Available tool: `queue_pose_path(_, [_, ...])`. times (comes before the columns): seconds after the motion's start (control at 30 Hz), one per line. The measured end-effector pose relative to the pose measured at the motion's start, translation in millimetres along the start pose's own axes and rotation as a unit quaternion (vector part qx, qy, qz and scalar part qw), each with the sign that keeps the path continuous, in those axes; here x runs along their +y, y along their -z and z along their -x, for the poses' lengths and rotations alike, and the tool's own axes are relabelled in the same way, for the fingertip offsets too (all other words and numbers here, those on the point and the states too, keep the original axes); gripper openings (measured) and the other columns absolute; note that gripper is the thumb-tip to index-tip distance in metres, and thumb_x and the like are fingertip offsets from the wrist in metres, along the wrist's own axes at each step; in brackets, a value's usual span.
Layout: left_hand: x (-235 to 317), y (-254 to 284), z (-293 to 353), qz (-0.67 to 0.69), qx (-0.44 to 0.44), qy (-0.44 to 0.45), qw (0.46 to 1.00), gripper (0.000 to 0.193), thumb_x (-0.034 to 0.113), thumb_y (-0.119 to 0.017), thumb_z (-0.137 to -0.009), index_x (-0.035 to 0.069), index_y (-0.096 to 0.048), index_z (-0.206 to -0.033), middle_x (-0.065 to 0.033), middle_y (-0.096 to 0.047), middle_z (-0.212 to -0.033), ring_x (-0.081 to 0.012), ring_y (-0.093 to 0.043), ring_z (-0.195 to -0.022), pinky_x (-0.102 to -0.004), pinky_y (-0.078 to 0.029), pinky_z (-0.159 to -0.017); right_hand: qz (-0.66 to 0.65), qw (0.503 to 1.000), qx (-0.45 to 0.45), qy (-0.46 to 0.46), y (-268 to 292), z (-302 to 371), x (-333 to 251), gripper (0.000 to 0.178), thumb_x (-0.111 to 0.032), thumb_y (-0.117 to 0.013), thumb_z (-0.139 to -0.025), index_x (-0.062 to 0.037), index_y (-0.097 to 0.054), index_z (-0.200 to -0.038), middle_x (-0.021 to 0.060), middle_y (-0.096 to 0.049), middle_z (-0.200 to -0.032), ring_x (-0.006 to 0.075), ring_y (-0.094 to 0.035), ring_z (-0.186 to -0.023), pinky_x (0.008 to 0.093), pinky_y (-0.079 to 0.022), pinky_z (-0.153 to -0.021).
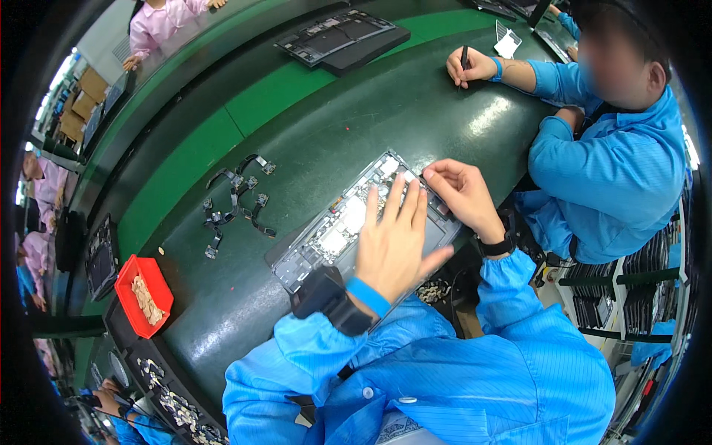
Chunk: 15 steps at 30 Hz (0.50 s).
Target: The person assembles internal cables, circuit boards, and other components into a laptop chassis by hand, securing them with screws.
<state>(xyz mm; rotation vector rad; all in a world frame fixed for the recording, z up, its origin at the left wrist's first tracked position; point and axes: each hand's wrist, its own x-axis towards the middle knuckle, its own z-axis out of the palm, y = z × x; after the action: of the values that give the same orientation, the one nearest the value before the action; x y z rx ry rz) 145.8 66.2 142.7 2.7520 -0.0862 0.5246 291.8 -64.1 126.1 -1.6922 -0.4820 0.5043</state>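
Note:
An opened laptop base (324, 245), its circuit board and silver parts exposed, lies tilted across the table edge in front of me. My left hand (393, 241) rests palm down over it with the fingers stretched and spread. At the far right corner of the base is my right hand (465, 199), its thumb and index finger pinched together. Whatever sits between those fingertips is too small to make out. Left of the laptop, several short black cables with small connectors (236, 194) lie in a loose cluster on the green table (311, 141).
A red bin (165, 285) holding beige pieces stands at the left. Below it, a black tray (141, 348) carries small cable parts. Another open laptop base (337, 37) sits on the green conveyor beyond. At right, a co-worker (608, 163) holds a black pen-like tool.

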Motion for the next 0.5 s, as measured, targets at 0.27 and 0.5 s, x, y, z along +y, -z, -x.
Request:
queue_pose_path(0.27, [18.4, -0.7, 23.4, 0.008, -0.061, 0.034, 0.998, 0.088, 0.035, -0.078, -0.080, -0.016, -0.043, -0.143, -0.0320, -0.043, -0.150, -0.0425, -0.036, -0.146, -0.0497, -0.028, -0.122, 0.263, 0.962, -0.007, 0.070, -12.1, 17.1, -25.2, 0.034, -0.030, -0.075, -0.090, 0.0019, -0.073, -0.102, 0.0160, -0.067, -0.075, 0.0164, -0.058, -0.059, 0.0331, -0.046, -0.056])
queue_pose_path(0.5, [20.8, -3.5, 22.6, -0.038, -0.054, 0.033, 0.997, 0.082, 0.029, -0.079, -0.079, -0.014, -0.047, -0.141, -0.0298, -0.048, -0.147, -0.0401, -0.043, -0.142, -0.0493, -0.031, -0.120, 0.290, 0.956, -0.010, 0.039, -13.5, 16.1, -24.8, 0.039, -0.034, -0.074, -0.090, 0.0036, -0.072, -0.100, 0.0202, -0.067, -0.073, 0.0226, -0.065, -0.064, 0.0369, -0.048, -0.059])
